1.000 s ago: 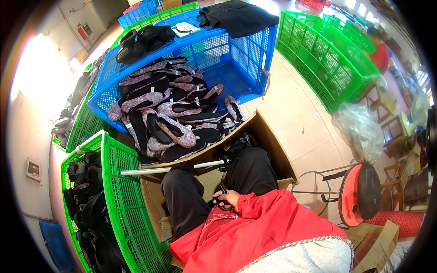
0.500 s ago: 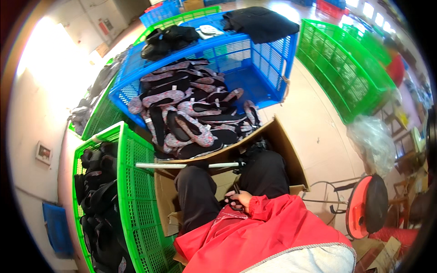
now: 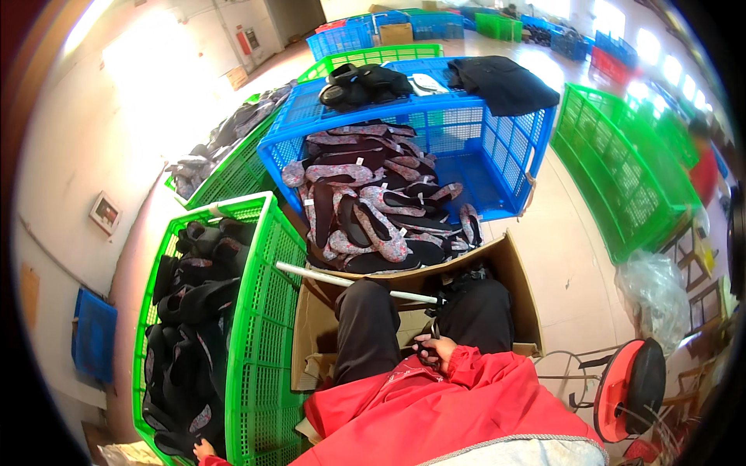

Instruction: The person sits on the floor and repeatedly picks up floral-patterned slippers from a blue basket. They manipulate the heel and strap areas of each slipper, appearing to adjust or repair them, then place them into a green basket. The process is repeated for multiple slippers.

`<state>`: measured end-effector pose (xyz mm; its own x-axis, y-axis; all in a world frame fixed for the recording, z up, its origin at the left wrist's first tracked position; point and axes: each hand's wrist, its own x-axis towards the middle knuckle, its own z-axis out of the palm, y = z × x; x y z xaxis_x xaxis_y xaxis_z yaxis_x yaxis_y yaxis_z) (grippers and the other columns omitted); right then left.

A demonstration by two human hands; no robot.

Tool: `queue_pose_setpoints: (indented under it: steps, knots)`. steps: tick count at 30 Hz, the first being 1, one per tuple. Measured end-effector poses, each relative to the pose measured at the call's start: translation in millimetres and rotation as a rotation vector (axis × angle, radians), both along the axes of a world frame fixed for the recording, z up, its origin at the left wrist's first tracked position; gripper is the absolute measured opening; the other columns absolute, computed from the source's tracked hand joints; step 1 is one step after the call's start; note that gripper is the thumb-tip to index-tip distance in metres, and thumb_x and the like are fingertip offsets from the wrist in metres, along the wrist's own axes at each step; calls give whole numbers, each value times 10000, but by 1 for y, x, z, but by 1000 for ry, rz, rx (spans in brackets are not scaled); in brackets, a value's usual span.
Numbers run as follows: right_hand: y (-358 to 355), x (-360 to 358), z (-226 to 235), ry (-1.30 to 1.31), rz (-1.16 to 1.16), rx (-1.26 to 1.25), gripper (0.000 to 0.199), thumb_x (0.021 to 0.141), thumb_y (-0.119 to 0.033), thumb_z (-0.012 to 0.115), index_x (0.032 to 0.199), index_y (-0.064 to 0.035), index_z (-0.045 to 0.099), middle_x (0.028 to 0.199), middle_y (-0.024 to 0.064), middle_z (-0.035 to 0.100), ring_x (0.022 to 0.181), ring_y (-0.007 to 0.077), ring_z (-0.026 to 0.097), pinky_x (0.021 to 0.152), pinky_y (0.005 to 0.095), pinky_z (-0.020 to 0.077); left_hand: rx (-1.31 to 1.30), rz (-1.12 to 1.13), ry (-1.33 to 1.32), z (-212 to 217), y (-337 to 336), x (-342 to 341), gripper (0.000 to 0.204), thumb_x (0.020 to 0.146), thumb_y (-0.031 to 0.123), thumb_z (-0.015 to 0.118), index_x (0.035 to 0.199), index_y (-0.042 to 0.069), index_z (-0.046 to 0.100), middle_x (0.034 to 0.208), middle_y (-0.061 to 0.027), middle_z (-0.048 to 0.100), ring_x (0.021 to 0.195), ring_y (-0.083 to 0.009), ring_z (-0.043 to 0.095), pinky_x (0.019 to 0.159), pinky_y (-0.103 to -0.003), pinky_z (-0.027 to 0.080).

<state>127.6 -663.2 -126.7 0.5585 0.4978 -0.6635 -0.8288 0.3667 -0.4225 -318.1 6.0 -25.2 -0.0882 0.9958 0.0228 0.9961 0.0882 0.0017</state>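
At the lower left, my left hand [image 3: 204, 450] is at the near end of a green crate [image 3: 268, 349], its fingers closed at the edge of a black shoe [image 3: 175, 444]. Its palm is out of sight. More black shoes [image 3: 194, 303], a few with floral patches, fill this crate. Over my lap, my right hand [image 3: 439, 351] is curled round a small dark object, mostly hidden by the fingers. Beyond my knees, floral slip-on shoes [image 3: 377, 225] with black linings lie heaped at the mouth of a tipped blue crate [image 3: 497, 198].
A cardboard box [image 3: 528, 299] surrounds my legs, with a white rod [image 3: 350, 282] across it. Black clothing [image 3: 505, 81] lies on the blue crate. At right stand a green crate [image 3: 614, 171], a clear plastic bag [image 3: 653, 291] and a red-and-black round object [image 3: 629, 388].
My left hand has come into view at the green crate's near end. The view has turned left, so everything sits farther right. My right hand stays over my lap.
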Motion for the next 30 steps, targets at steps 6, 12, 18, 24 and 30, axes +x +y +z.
queue_pose_setpoints:
  steps: [6,12,18,24,30]
  knots:
    - [-6,-13,27,-124,-47,-193,305,902,6,465,1202,-1,523,964,139,669,624,129,549,446,224,372,-25,-71,-119,-34,34,8,614,841,389,517,1287,-34,540,1296,-314,534,1221,-441,506,1048,-469,401]
    - [-15,-25,51,-402,-54,-291,265,891,8,507,1148,14,574,965,105,658,664,117,568,462,216,385,251,-192,-25,18,-32,64,573,814,258,587,1329,20,509,1244,-243,576,1203,-409,507,1044,-470,388]
    - [-1,-41,103,-533,138,-184,260,963,-84,512,1196,-19,607,1016,81,668,743,95,602,507,206,423,382,-334,-32,33,-54,65,590,837,272,635,1373,81,482,1343,-177,515,1259,-372,454,1063,-462,382]
    - [8,-77,108,-596,328,-3,281,1014,-116,462,1262,-57,580,1019,40,667,797,75,615,744,227,507,230,-452,-106,4,-27,56,557,855,265,641,1351,53,504,1442,-313,361,1339,-418,378,1104,-435,351]
    - [-2,-70,114,-794,454,-120,274,997,-89,474,1231,-22,601,1024,23,662,795,64,584,752,214,488,157,-502,-103,-5,-12,49,534,844,252,640,1318,32,531,1442,-321,356,1333,-432,377,1105,-436,346]
